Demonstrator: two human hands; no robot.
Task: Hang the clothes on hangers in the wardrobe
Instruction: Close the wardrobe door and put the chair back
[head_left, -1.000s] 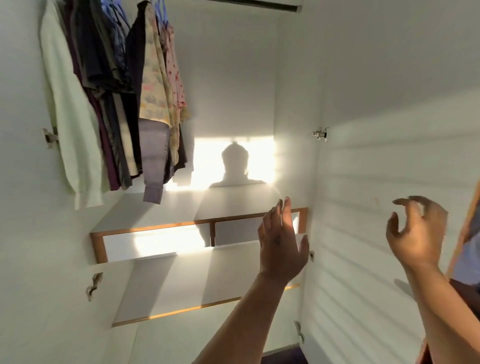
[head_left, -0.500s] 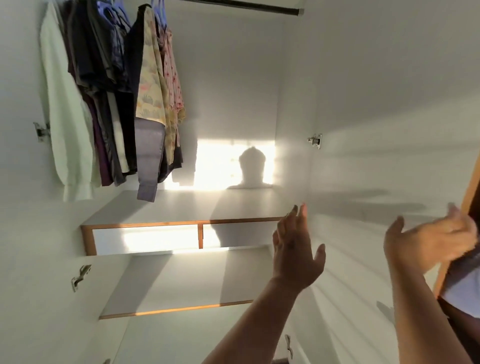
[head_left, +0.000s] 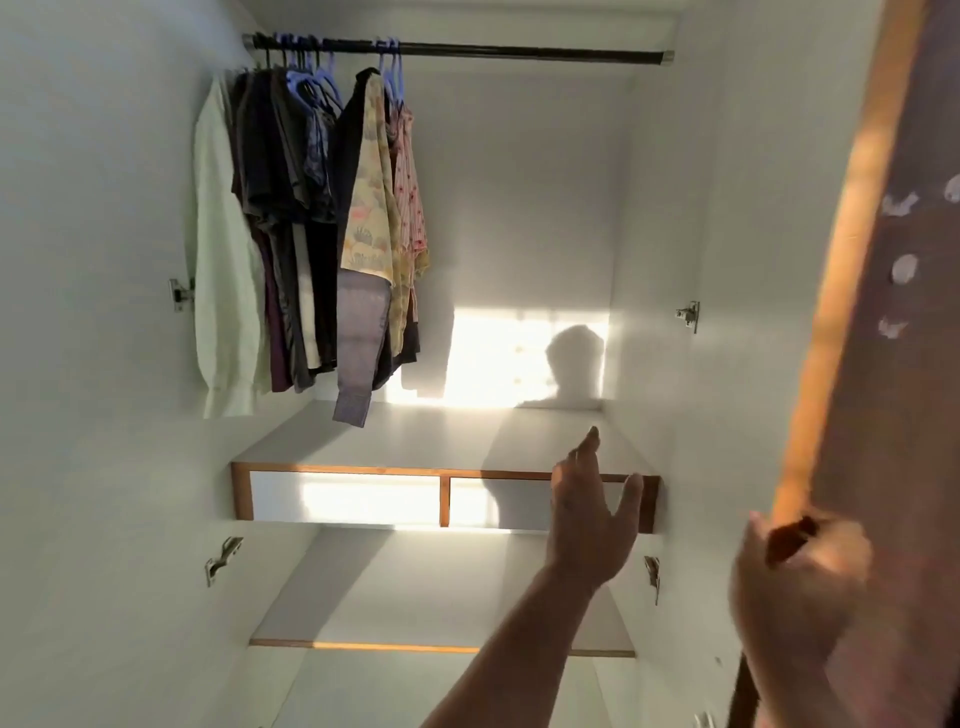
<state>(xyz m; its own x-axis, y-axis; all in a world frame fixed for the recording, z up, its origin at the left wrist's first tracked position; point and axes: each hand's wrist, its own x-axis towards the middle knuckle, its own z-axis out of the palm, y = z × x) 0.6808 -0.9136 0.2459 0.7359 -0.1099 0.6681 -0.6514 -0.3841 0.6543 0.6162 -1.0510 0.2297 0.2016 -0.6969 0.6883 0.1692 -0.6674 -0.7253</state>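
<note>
right hand (head_left: 800, 577) fingers clamped on door edge (head_left: 852, 291); left hand (head_left: 589, 525) fingers apart, empty; clothes (head_left: 311, 234) up-left on rail (head_left: 519, 51), left hand nearer.

Warm sunlight falls as a bright patch on the wardrobe's back wall (head_left: 498, 358), just above the left hand (head_left: 589, 525), with a head-shaped shadow (head_left: 571, 364) in it. The rest is dim and grey. The right hand (head_left: 800, 587) and the door edge (head_left: 852, 249) it grips are motion-blurred. Straight lines bow at the edges.

clothes (head_left: 311, 234) on rail (head_left: 467, 50), left end
</note>
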